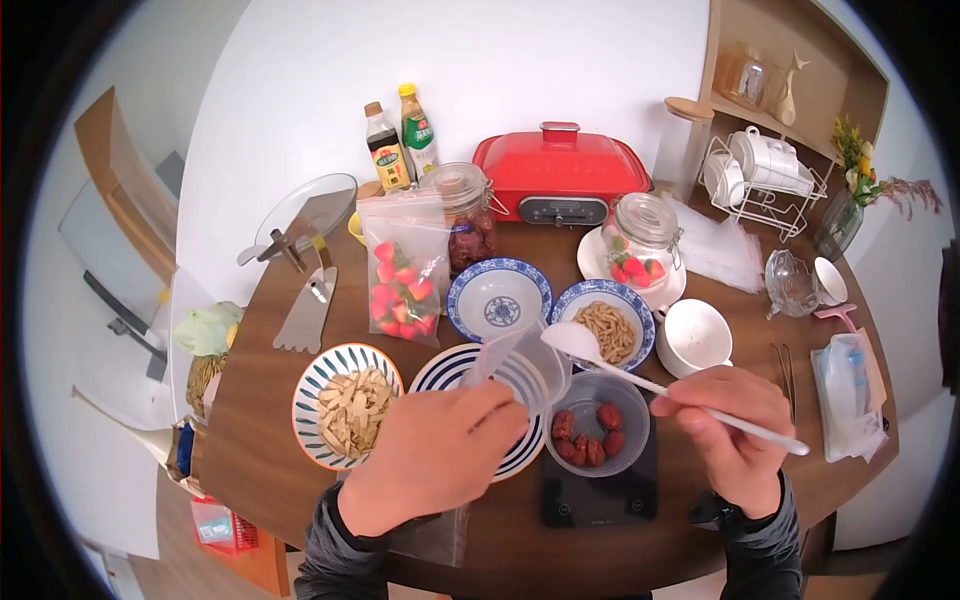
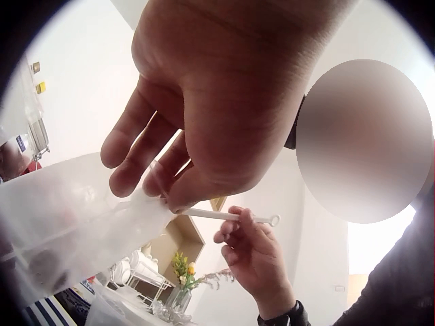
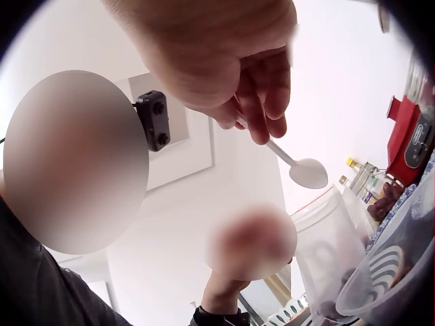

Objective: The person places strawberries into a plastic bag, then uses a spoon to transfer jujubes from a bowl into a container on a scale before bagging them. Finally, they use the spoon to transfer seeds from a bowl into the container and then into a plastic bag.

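My left hand point(image 1: 435, 455) pinches a translucent plastic holder point(image 1: 535, 365) by its edge, above the blue-striped plate point(image 1: 430, 377); whether it is a cup or a bag, I cannot tell. Dark shapes show through the plastic point(image 2: 51, 268) in the left wrist view. My right hand point(image 1: 735, 430) grips the handle of a white spoon point(image 1: 572, 340), its bowl end beside the holder's upper edge and over the rim of the blue-patterned bowl of brown pieces point(image 1: 606, 332). Below, a clear round bowl point(image 1: 640, 440) with several red dates point(image 1: 595, 452) rests on a black scale point(image 1: 600, 505).
Left: bowl of pale slices point(image 1: 352, 405), bag of strawberries point(image 1: 405, 285), metal blade tool point(image 1: 312, 300). Back: empty patterned bowl point(image 1: 500, 300), jars point(image 1: 463, 215), bottles point(image 1: 388, 150), red cooker point(image 1: 560, 170). Right: white cup point(image 1: 695, 338), strawberry jar point(image 1: 637, 245), tweezers point(image 1: 786, 380), plastic packets point(image 1: 850, 395), cup rack point(image 1: 765, 180).
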Demonstrator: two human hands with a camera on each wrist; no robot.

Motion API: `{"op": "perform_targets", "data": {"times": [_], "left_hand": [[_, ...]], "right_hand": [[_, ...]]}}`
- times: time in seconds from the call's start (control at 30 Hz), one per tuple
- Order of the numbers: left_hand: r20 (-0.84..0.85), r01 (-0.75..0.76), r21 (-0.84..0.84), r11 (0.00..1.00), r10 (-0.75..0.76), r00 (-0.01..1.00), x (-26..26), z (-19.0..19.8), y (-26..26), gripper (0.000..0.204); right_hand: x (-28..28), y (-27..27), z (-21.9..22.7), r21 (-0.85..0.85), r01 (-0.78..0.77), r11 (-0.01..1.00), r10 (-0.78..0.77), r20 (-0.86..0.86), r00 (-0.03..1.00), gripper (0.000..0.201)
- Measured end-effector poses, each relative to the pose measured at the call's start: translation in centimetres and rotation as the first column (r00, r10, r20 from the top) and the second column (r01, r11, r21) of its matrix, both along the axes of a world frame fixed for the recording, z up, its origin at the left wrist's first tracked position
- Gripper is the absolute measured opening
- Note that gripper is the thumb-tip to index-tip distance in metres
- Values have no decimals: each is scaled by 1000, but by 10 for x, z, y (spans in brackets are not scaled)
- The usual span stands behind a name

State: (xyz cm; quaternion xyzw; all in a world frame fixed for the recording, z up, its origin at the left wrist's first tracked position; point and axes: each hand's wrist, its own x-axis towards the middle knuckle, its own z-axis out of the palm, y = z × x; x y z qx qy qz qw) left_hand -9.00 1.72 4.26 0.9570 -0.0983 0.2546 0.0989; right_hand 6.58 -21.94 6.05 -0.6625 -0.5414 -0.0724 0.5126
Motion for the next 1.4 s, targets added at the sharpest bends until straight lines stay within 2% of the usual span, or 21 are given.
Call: {"op": "perform_targets", "data": {"times": [0.07, 0.13, 0.27, 0.3, 0.37, 0.6, 0.67, 0.7, 0.8, 0.9, 0.97, 1.0, 1.03, 1.07, 1.1, 1.17, 1.2, 1.27, 1.33, 1.4], "left_hand": [[2, -29, -40, 999, 29, 1000, -1, 3, 4, 15], [60, -81, -113, 990, 89, 994, -2, 10, 8, 12], [96, -119, -233, 965, 144, 985, 0, 5, 20, 9], [94, -120, -233, 965, 145, 985, 0, 6, 21, 9], [124, -129, -226, 966, 160, 979, -2, 9, 20, 9], [145, -185, -238, 953, 223, 964, 1, 5, 14, 8], [140, -236, -357, 904, 301, 943, 2, 4, 12, 6], [139, -237, -355, 904, 301, 943, 3, 3, 12, 6], [208, -237, -352, 906, 322, 924, 5, 0, 16, 8], [275, -244, -363, 899, 354, 894, 0, -1, 19, 9], [285, -223, -514, 828, 411, 866, -6, 1, 19, 7], [288, -228, -515, 826, 417, 862, -7, 3, 18, 7], [279, -165, -638, 752, 426, 861, -9, 5, 14, 5], [266, -100, -747, 658, 433, 861, -11, 8, 11, 4], [261, -104, -748, 656, 434, 862, -14, 10, 9, 4], [271, -9, -846, 534, 444, 854, -18, 16, 6, 4], [276, -7, -846, 534, 447, 851, -19, 19, 5, 4], [288, 51, -872, 487, 427, 857, -23, 21, 2, 5], [292, 73, -882, 466, 418, 861, -25, 22, -1, 5], [315, 110, -885, 452, 408, 857, -26, 23, -2, 5]], "right_hand": [[-4, -9, -4, 7, 18, 1000, -18, -80, 997, 14], [-6, -13, -7, 68, 100, 993, -87, -172, 981, 14], [-5, -15, -16, 72, 138, 988, -131, -95, 987, 12], [-5, -16, -17, 71, 138, 988, -131, -96, 987, 12], [-4, -19, -18, -32, 134, 991, -130, 91, 987, 12], [-3, -16, -12, -84, 175, 981, -154, 212, 965, 13], [-10, -21, -14, -8, 139, 990, -139, 14, 990, 10], [-12, -22, -16, 21, 82, 996, -81, -39, 996, 9], [-12, -16, -11, -8, -42, 999, 43, 159, 986, 10], [-17, -12, -18, 75, -94, 993, 87, 97, 991, 11], [-19, -8, -19, 106, -94, 990, 87, 70, 994, 12], [-19, -6, -20, 137, -84, 987, 80, 35, 996, 13], [-20, -6, -17, 136, -88, 987, 85, 32, 996, 13], [-21, -8, -12, -21, -36, 999, 37, 92, 995, 14], [-22, -9, -9, -174, 29, 984, -1, 159, 987, 15], [-27, 2, -17, -236, -3, 972, 53, 205, 977, 15], [-31, 9, -22, -301, -31, 953, 108, 243, 964, 17], [-44, 25, -26, -346, -7, 938, 118, 302, 946, 23], [-54, 37, -34, -444, 64, 894, 132, 398, 908, 33], [-61, 48, -43, -417, 80, 905, 126, 444, 887, 38]]}}
